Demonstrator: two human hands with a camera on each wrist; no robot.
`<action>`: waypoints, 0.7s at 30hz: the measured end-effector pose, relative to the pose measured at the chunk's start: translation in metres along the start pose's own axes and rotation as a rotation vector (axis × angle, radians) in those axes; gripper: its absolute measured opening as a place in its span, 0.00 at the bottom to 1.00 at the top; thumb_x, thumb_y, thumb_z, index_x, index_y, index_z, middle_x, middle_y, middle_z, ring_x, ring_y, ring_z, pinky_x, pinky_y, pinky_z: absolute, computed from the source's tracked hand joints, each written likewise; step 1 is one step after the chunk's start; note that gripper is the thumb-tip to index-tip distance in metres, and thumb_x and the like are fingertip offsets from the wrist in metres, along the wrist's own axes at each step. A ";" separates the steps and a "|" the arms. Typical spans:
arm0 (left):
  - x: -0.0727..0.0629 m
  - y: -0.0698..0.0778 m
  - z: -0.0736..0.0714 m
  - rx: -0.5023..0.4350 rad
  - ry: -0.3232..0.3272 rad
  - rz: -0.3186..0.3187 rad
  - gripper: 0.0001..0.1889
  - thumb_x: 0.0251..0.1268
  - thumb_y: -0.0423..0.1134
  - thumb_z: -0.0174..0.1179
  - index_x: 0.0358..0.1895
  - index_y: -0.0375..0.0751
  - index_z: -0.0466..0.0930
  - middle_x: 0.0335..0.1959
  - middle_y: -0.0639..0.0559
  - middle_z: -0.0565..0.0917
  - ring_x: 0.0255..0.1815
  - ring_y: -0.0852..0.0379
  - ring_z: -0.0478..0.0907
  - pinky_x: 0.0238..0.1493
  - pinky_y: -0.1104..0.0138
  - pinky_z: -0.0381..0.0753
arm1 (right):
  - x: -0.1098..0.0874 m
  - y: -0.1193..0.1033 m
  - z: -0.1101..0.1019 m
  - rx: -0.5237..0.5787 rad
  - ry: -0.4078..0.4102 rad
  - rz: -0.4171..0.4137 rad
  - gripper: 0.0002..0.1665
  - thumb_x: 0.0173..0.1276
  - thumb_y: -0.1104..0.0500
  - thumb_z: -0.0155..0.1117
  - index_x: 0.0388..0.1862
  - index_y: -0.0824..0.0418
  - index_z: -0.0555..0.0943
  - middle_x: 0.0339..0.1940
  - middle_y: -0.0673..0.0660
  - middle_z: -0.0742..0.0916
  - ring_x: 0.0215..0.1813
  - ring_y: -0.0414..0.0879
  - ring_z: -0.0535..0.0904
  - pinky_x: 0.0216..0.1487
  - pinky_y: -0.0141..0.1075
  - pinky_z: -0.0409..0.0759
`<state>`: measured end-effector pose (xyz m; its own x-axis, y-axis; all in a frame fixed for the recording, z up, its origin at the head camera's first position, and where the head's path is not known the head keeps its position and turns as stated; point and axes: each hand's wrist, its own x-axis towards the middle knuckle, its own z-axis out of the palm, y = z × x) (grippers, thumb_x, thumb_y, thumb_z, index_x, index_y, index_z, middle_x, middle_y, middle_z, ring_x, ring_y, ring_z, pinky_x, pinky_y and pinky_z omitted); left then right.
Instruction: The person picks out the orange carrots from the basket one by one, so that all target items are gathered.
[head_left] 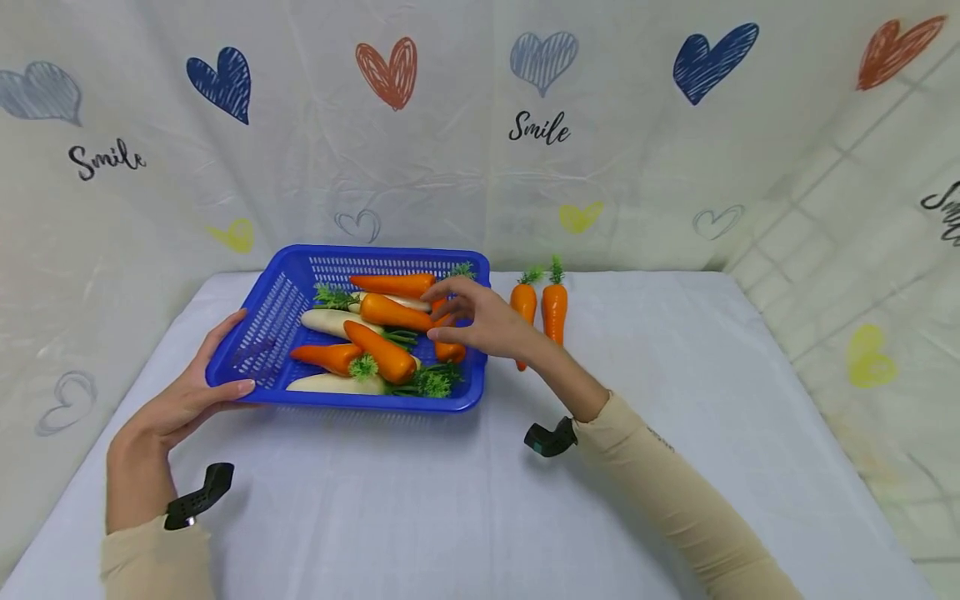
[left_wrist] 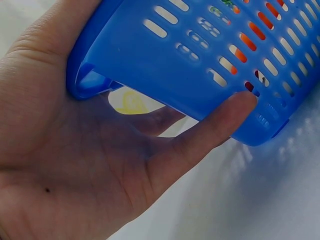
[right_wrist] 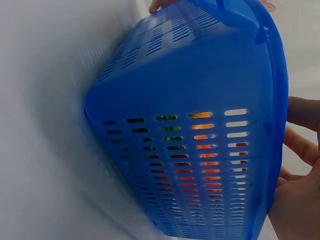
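A blue plastic basket (head_left: 337, 402) stands toward the back left of the table, holding several orange carrots (head_left: 381, 352) and white radishes (head_left: 326, 322) with green tops. My left hand (head_left: 191, 387) grips its left end, the thumb over the front rim; the left wrist view shows a finger (left_wrist: 227, 117) lying against the slotted wall. Over the basket's right end is my right hand (head_left: 483, 321), fingers loosely bent and thumb apart, just above a carrot (head_left: 450, 352) beside the right wall. In the right wrist view that wall hides part of the hand (right_wrist: 300, 192).
Right of the basket, two more carrots lie side by side on the white cloth: one carrot (head_left: 555, 310) and a second carrot (head_left: 523, 302), partly behind my right hand. A pale curtain (head_left: 450, 167) printed with hearts hangs along the table's back edge.
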<state>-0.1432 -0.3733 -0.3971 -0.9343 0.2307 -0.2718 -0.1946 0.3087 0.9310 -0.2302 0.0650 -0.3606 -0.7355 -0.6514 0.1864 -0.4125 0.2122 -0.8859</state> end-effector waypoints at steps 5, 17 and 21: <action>-0.001 0.000 0.000 0.014 0.005 -0.006 0.51 0.76 0.40 0.58 0.78 0.92 0.30 0.83 0.34 0.33 0.75 0.22 0.53 0.53 0.63 0.89 | 0.005 -0.002 0.001 -0.027 -0.065 -0.010 0.28 0.70 0.62 0.73 0.66 0.62 0.76 0.66 0.60 0.80 0.61 0.57 0.86 0.62 0.41 0.86; 0.003 -0.004 0.003 0.004 0.003 -0.007 0.51 0.77 0.40 0.58 0.78 0.92 0.29 0.83 0.33 0.32 0.75 0.21 0.53 0.51 0.64 0.89 | 0.015 -0.010 0.007 -0.024 -0.192 0.037 0.34 0.69 0.63 0.73 0.72 0.62 0.73 0.70 0.65 0.77 0.61 0.59 0.86 0.63 0.45 0.86; 0.002 -0.003 0.000 0.014 0.003 -0.002 0.51 0.77 0.40 0.57 0.78 0.92 0.29 0.83 0.31 0.32 0.75 0.20 0.53 0.51 0.64 0.89 | 0.021 -0.010 0.011 -0.029 -0.236 0.047 0.35 0.69 0.62 0.73 0.73 0.63 0.72 0.72 0.64 0.77 0.62 0.60 0.85 0.63 0.44 0.86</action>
<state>-0.1442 -0.3737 -0.4006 -0.9349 0.2272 -0.2726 -0.1920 0.3221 0.9270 -0.2356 0.0407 -0.3525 -0.6098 -0.7917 0.0375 -0.3986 0.2655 -0.8779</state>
